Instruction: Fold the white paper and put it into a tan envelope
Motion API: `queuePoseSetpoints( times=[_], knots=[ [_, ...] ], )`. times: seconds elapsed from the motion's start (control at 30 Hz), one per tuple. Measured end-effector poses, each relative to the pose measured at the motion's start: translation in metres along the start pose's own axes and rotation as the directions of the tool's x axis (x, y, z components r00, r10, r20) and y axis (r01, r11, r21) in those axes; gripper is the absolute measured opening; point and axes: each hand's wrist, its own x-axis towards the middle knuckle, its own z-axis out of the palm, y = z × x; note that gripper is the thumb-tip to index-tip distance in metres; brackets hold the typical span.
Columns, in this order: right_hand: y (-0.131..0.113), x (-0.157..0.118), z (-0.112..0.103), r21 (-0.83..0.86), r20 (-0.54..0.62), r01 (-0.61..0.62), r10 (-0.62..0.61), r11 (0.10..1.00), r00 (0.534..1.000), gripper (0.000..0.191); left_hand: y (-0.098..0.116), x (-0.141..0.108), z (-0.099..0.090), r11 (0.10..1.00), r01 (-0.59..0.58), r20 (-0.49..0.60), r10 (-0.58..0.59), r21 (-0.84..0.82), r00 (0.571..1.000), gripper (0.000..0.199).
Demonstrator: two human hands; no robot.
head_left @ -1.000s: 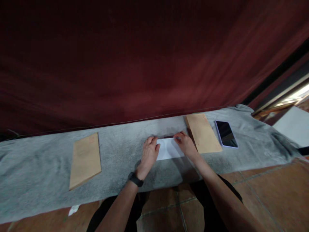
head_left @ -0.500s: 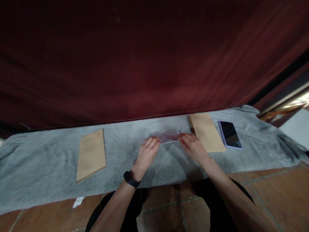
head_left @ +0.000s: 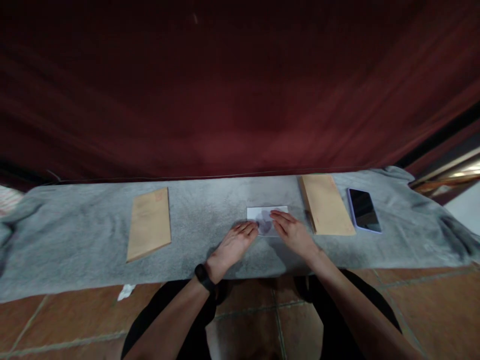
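Two hands (head_left: 233, 245) (head_left: 297, 238), straight-fingered and slightly apart, touch white paper (head_left: 264, 223); gray cloth (head_left: 204, 210) lies beneath.

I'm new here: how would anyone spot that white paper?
Find the long grey cloth before the dark red backdrop. Near its middle, the left hand and right hand partly cover the paper. Unlike the brown envelopes on either side, it's white.
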Motion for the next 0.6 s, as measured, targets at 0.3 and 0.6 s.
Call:
queuePoseSetpoints(
  times=[0.3,0.6],
  knots=[
    [-0.015,-0.006,0.035,-0.246,0.03,-0.014,0.022,0.969,0.999,0.044,0.009,0.0,-0.013,1.0,0.0,0.004,0.0,-0.008,1.0,0.027],
    [-0.015,-0.01,0.038,-0.342,0.049,-0.019,0.037,0.94,0.998,0.047,0.022,0.017,0.017,0.979,0.187,-0.149,-0.198,-0.085,0.969,0.051]
  ],
)
